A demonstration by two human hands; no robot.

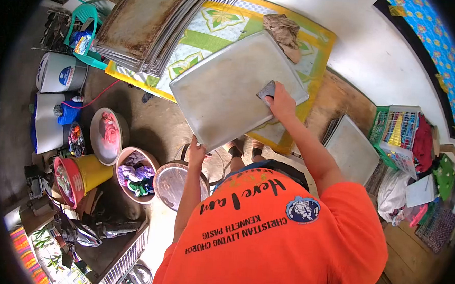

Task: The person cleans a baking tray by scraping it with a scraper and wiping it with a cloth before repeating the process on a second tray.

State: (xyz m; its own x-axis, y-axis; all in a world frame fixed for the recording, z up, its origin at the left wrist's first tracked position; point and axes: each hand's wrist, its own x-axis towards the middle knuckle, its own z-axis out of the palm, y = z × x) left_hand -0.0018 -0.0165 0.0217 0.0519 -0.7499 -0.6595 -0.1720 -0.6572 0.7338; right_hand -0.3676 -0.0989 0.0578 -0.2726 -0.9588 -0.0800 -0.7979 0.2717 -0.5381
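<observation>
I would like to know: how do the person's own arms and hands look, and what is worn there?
The left hand and right hand wear no gloves. The forearms are uncovered, with no watch visible. The orange shirt has a short, loose, plain right sleeve.

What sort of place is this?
Probably a home room doubling as a workspace: basins holding cloth, a green plastic chair, and a stack of trays on a table with a patterned cover.

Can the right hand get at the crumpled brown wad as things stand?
Probably yes: the crumpled brown wad lies by the metal tray's far edge, its top uncovered. The right hand holds a grey pad, though, so may need freeing first.
</observation>
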